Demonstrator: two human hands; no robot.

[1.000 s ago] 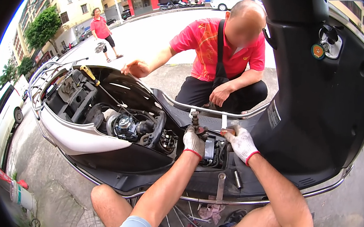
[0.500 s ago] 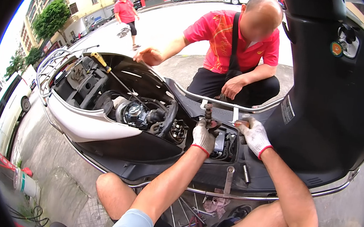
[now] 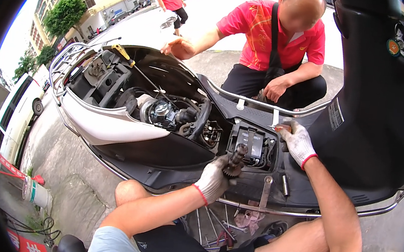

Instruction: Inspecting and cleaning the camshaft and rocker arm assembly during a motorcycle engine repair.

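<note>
A scooter (image 3: 113, 126) stands across my view with its body panels off, white side cover on the left, engine parts exposed. My left hand (image 3: 213, 179), in a grey glove, grips a dark geared shaft (image 3: 234, 162) over the black floorboard. My right hand (image 3: 298, 142), also gloved, rests closed on the rim of the open battery compartment (image 3: 251, 146), pinching a small reddish-tipped thing that I cannot make out. A wrench (image 3: 266, 192) and a small socket (image 3: 285, 185) lie on the floorboard between my hands.
A person in a red shirt (image 3: 275, 35) squats beyond the scooter, one hand (image 3: 178, 48) on its rear frame. Loose tools (image 3: 216, 226) lie on the ground by my knees. A white car (image 3: 13, 116) is parked left. Another person (image 3: 171, 0) walks far behind.
My left hand has pulled back from the battery compartment toward me with the geared shaft. My right hand stays at the compartment's rim. My head moved closer.
</note>
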